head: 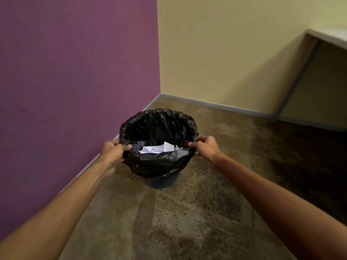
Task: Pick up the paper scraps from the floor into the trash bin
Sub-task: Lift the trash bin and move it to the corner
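your left hand point(113, 150) and right hand point(205, 147) pinch the bin point(159, 182) rim at 9 and 3 o'clock; scraps point(159, 148) lie inside, and the visible floor point(187, 212) shows none, so the task looks nearly done.

Dim, soft indoor light, deep shadow at right, wide-angle edge bending.

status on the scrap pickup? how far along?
Done: white paper scraps lie inside the trash bin. In hand: left hand and right hand grip the black liner at opposite sides of the rim. Left: no scraps show on the visible floor; areas outside the frame are unknown.
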Motion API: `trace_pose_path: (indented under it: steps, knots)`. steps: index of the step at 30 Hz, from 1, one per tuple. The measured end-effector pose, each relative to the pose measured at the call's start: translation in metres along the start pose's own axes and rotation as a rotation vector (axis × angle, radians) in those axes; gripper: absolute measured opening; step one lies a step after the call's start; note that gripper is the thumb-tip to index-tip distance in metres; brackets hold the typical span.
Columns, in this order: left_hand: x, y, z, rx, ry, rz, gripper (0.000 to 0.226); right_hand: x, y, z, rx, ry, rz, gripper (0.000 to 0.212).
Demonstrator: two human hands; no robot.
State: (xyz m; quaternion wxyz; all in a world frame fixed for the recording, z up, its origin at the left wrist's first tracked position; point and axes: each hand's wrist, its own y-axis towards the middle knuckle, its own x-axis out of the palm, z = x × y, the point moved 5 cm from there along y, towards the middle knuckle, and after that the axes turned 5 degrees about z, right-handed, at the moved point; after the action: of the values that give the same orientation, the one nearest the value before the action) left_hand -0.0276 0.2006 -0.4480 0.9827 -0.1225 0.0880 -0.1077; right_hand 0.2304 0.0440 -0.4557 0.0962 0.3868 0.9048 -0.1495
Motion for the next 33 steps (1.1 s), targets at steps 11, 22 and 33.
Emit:
trace_pose_path:
  steps: [11,22,33]
  knots:
    - [-0.016,-0.088,0.194,0.006,-0.04,-0.036,0.015,-0.107,-0.075,-0.198,-0.172,-0.241,0.058,0.025]
    - [-0.017,-0.161,0.396,0.021,-0.001,-0.058,0.016,-0.205,-0.121,-0.384,-0.215,-0.28,0.086,0.022]
    - [0.007,-0.162,0.533,0.058,-0.042,-0.103,0.022,-0.263,-0.101,-0.502,-0.248,-0.245,0.08,0.043]
